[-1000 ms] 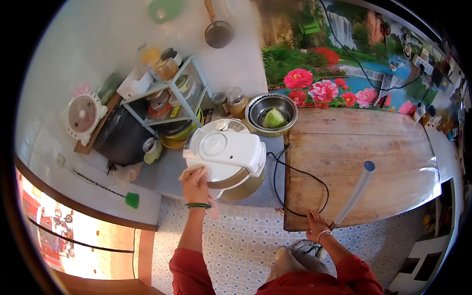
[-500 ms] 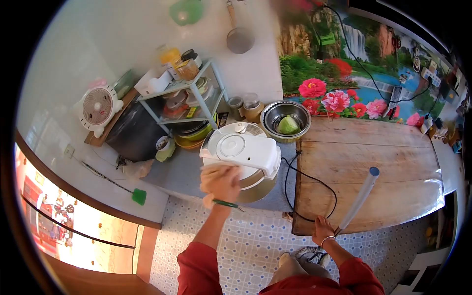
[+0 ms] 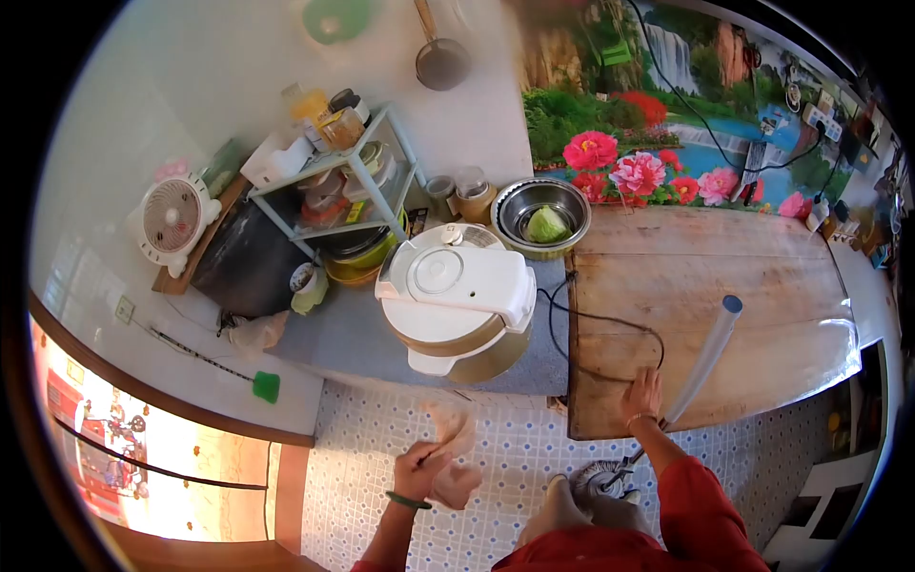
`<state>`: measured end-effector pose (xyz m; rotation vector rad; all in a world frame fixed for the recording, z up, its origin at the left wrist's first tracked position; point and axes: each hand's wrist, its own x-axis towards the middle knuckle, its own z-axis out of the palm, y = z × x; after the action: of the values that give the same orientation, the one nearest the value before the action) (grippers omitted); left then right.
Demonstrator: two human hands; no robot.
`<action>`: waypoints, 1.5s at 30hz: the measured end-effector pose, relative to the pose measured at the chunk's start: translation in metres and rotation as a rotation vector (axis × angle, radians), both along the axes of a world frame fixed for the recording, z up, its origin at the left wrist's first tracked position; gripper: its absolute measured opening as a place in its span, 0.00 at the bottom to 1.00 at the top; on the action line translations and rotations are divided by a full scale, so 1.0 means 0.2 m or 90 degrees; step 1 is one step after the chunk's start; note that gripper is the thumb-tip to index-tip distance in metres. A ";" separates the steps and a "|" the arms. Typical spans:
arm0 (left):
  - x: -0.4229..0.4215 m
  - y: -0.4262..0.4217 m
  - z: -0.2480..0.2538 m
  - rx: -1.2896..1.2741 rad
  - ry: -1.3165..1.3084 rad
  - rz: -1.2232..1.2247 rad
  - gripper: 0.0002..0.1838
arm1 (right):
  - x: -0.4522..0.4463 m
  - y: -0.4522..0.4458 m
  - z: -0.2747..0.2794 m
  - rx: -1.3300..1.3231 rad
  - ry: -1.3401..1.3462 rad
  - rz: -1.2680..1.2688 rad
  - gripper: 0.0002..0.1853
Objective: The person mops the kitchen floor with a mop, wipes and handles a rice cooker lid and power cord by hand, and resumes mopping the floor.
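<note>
My left hand (image 3: 419,472) is low over the tiled floor, its fingers closed on a limp, pale pinkish cloth (image 3: 454,484) that hangs on both sides of the grip. The cloth's exact kind is unclear. Above it on the grey counter stands a white-lidded electric cooker (image 3: 448,305), apart from the hand. My right hand (image 3: 643,396) rests near the front edge of the wooden board (image 3: 696,286), fingers stretched out beside a black cord (image 3: 610,379). A grey tubular pole (image 3: 703,362) rises just right of that wrist.
A metal bowl with a cabbage (image 3: 546,224) stands behind the cooker. To the left are a small shelf (image 3: 374,186) with jars, a large dark container (image 3: 253,253) and a white fan (image 3: 174,219). A power strip (image 3: 822,124) hangs on the right wall.
My left hand has dropped from the cooker's front toward me, bringing the cloth over the floor. My right hand has moved slightly onto the board, fingers stretched. The view has shifted a little.
</note>
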<state>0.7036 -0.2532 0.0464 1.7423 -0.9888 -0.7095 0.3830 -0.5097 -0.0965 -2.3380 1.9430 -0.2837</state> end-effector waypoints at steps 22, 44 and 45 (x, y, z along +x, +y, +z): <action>-0.81 0.39 -0.26 0.254 0.202 0.130 0.14 | -0.34 0.42 0.16 0.124 -0.463 0.211 0.25; -1.12 0.94 -0.18 0.262 0.288 0.262 0.15 | -0.72 0.31 0.13 0.495 -0.305 0.042 0.29; -1.11 0.95 -0.21 0.249 0.283 0.259 0.15 | -0.73 0.25 -0.04 0.625 -0.463 -0.060 0.27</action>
<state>0.4813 -0.0625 0.0038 1.9186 -0.1861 -1.0069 0.2368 -0.4604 -0.1040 -1.2642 1.3472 -0.1069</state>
